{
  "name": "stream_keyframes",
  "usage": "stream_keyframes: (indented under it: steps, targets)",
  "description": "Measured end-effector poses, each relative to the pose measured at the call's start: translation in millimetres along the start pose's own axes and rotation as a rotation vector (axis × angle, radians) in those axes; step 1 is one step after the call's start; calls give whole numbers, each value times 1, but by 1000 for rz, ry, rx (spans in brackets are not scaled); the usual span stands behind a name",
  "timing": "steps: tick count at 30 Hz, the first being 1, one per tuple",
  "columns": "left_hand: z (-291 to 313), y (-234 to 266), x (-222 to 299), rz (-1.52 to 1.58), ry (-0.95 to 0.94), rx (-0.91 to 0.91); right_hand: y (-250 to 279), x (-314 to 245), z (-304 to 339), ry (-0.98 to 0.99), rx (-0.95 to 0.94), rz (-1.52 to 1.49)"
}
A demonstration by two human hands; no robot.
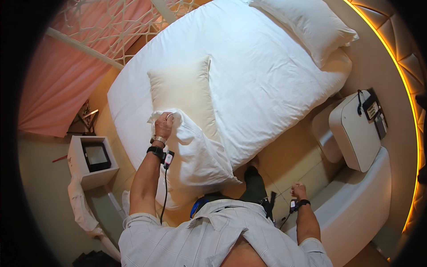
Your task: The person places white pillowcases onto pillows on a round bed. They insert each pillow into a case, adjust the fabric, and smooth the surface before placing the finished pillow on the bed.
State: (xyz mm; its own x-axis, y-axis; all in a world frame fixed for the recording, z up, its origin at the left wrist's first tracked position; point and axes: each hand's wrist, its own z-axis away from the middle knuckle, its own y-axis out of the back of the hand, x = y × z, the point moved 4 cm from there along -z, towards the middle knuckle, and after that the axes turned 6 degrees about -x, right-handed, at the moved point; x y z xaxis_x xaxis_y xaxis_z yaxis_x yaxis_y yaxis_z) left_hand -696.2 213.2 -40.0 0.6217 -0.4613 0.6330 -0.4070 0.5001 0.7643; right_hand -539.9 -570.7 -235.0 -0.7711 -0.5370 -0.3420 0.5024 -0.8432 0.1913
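A cream pillow [182,91] lies on the near left part of the bed, its lower end inside a white pillowcase [200,151]. My left hand [164,126] is closed on the gathered open edge of the pillowcase, partway along the pillow. The rest of the case drapes loosely over the bed's near edge toward my body. Away from the bed, my right hand [299,190] is held out to the right above the floor, fingers curled in, with nothing visible in them. Each wrist wears a strapped device with a cable.
White bedding [262,75] covers the wide bed, and another white pillow [311,26] rests at its head. At right stand a rounded bedside table [356,129] with a telephone [370,107] and a long white bench [347,213]. A white box-shaped stand [82,167] is at left.
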Motion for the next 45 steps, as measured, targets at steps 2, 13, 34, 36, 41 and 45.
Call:
stream_keyframes:
  steps: [2,13,34,36,41,45]
  targets:
    - [2,7,54,203,-49,-49,26,-22,-26,36,29,23]
    - [180,182,266,573,-556,-463,-197,-348,68,707,-487,309]
    - [324,191,220,983,-549,55,-367,-273,229,10,-1539,714]
    - [319,174,251,968,-559,93,-354,-287,213,77,-1525,658]
    - [317,145,353,1008,-617,174,-279,-432,176,398,-1425,53]
    - [320,139,410,953,-659,235,-169,-553,196,546,-1506,-360]
